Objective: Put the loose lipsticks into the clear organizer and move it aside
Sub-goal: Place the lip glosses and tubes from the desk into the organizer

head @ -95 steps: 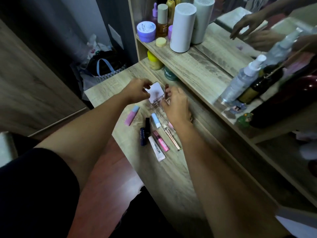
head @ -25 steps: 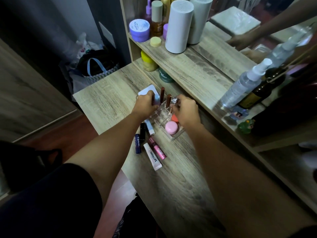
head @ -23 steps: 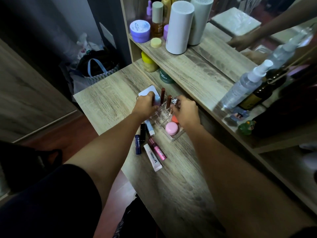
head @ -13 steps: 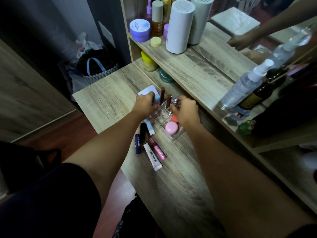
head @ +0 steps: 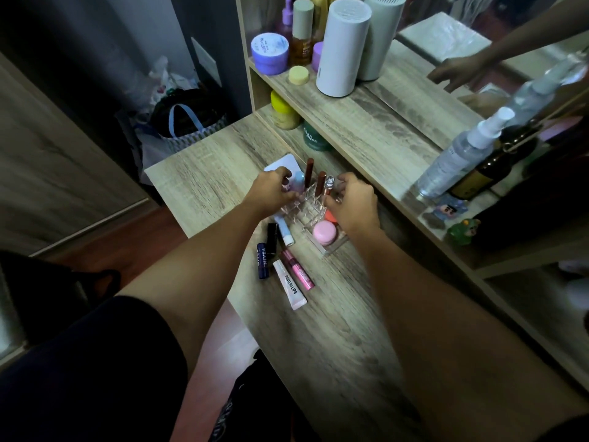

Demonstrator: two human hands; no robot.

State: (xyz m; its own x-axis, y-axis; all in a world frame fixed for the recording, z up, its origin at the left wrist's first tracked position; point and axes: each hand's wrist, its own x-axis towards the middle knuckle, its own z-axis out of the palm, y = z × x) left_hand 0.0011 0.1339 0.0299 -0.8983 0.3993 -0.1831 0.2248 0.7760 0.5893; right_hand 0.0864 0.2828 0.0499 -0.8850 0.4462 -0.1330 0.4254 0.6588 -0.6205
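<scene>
On the wooden counter [head: 318, 330] below a shelf [head: 366, 129], the clear organizer [head: 314, 207] holds upright lipsticks [head: 308, 173]. Left hand [head: 271, 194] pinches a pastel tube [head: 298, 183]; right hand [head: 352, 207] curls on its far side. Five tubes [head: 288, 269] lie loose beside. A nudge could topple it. Dim room, cluttered shelf.

We see a dim room: a pale wood-grain desk [head: 204, 173] at centre, its shelf [head: 366, 122] and mirror [head: 446, 43] upper right, reddish wooden floor [head: 127, 237] lower left, dark wall [head: 95, 43] upper left.
</scene>
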